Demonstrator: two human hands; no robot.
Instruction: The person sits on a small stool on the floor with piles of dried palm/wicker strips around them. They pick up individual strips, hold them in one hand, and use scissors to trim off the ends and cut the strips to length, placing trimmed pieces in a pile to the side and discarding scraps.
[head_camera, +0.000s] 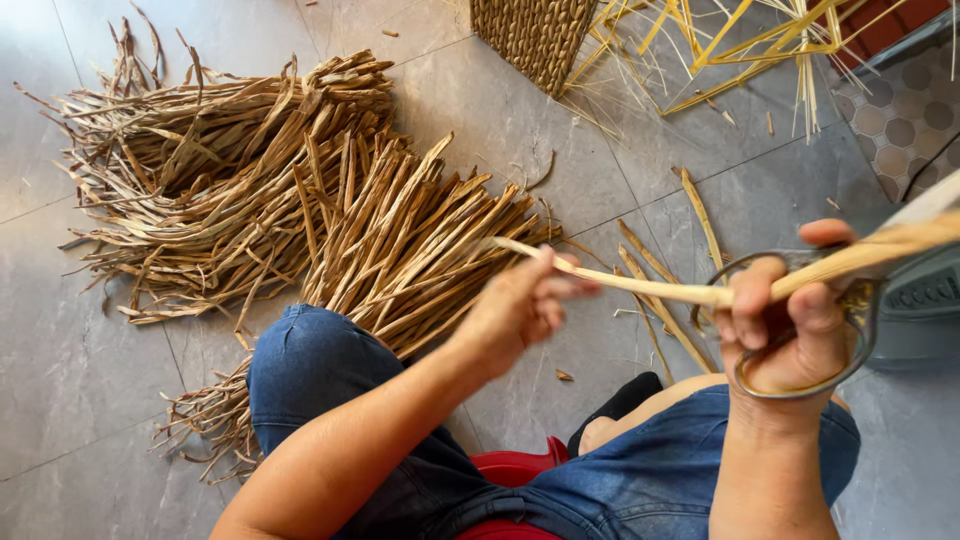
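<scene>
The right hand (790, 335), nearest the lens, is gripping a pair of large scissors (860, 300), its fingers threaded through the metal loop handles and curled shut around them. A long pale dried strip (700, 293) is running across the frame from the scissors to the left hand (515, 310), which is pinching it between thumb and fingertips, the fingers pressed close together and somewhat blurred. The strip is being held in the air above the person's knees, level and taut between both hands.

The person is sitting on a red stool (515, 468) in blue denim shorts (640, 470), over a grey tiled floor (80, 380). A big fanned pile of brown dried stalks (300, 210) is lying on the tiles beyond the left knee, and it is looking like the stock waiting to be handled. Only a few loose cut pieces (665, 290) are lying near the right knee, so the trimming is appearing to be far from finished, with most of the pile left. Whether the blades are meeting the strip cannot be told, as they are running out of view at the right edge.

At the top, the corner of a woven basket (535, 35) is standing beside a tangle of yellow splints (760, 40). A grey plastic casing (925, 300) is sitting behind the scissors. No packages, labels or signs are showing anywhere.
</scene>
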